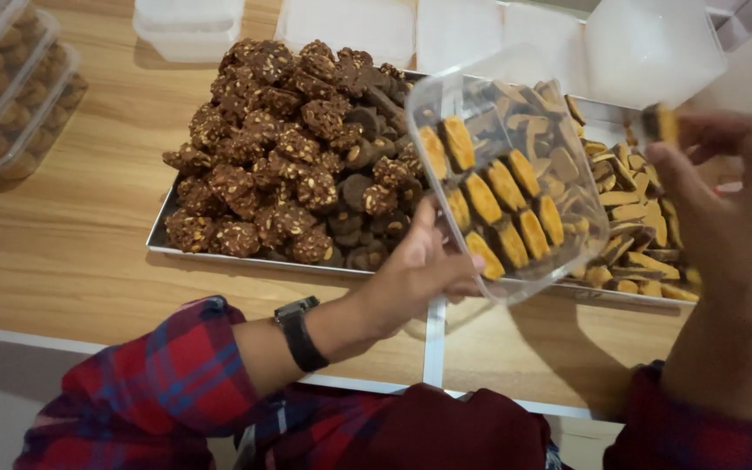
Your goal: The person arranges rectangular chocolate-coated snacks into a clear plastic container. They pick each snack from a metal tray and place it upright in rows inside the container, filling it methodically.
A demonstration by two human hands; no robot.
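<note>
We gripped clear tub (515, 174) tilted in left hand (411, 278), above tray (163, 235); right hand (733, 218) pinched orange-brown cookie (660, 122) beside tub; we judged: keep tilt steady, slot cookie upright into row, avoid crushing

We see a wooden table (89, 226), 3 stacked tubs of round biscuits (6, 87) at our far left, empty plastic tubs (189, 26) and lids (350, 26) along the back, a heap of nut-crusted chocolate cookies (280, 148).
</note>
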